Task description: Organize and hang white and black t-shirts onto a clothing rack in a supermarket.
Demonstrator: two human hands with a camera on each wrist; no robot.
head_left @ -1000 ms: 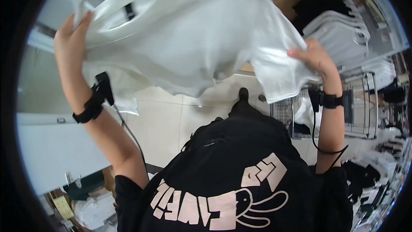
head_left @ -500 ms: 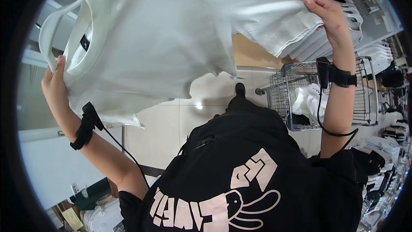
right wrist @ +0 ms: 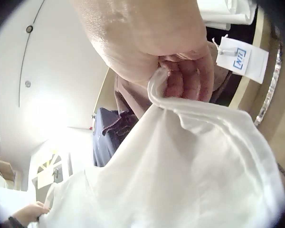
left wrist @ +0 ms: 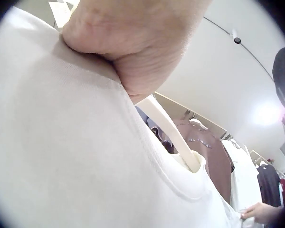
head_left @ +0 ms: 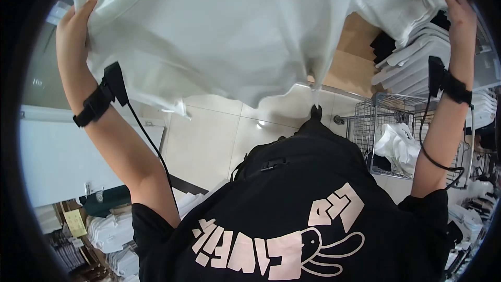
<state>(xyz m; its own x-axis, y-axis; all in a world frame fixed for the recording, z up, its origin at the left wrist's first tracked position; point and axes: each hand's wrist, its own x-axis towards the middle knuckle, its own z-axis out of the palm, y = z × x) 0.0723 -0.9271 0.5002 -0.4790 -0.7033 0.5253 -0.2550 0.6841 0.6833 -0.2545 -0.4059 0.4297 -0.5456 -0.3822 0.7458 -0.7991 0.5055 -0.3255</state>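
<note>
A white T-shirt (head_left: 229, 31) is held up high and spread wide in front of me. My left hand (head_left: 78, 18) grips it by the shoulder near the collar; the left wrist view shows the hand (left wrist: 133, 42) clenched on the fabric (left wrist: 61, 156). My right hand (head_left: 453, 0) grips the other end of the shirt at the upper right; the right wrist view shows its fingers (right wrist: 185, 80) curled round a fold of the white cloth (right wrist: 180, 171). The shirt's hem hangs loose in the middle.
A wire basket cart (head_left: 386, 125) with white garments stands on the tiled floor (head_left: 209, 136) at right. Shelves of folded white shirts (head_left: 417, 57) are behind it. More folded stock (head_left: 109, 235) lies at lower left. A white counter (head_left: 57, 156) is on the left.
Both hands have lifted the shirt higher and spread it wider. The right hand moved up and to the right; the left hand rose as well.
</note>
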